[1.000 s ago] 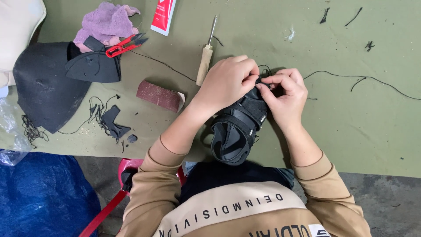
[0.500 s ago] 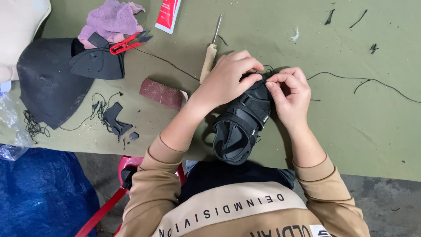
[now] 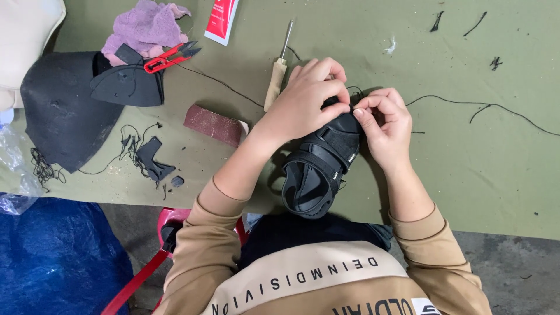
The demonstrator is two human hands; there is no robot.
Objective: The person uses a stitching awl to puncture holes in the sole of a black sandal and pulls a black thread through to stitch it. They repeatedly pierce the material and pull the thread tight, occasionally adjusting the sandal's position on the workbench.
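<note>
On the olive-green table (image 3: 443, 163) a black strapped sandal (image 3: 319, 168) lies at the near edge, both hands curled on its toe end, left hand (image 3: 309, 99) and right hand (image 3: 385, 122) pinching there fingertip to fingertip, an awl (image 3: 277, 76) just beyond.

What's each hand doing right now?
Left hand: closed, gripping the toe of the black sandal.
Right hand: fingers pinched shut at the sandal's toe; what they pinch cannot be told.
</note>
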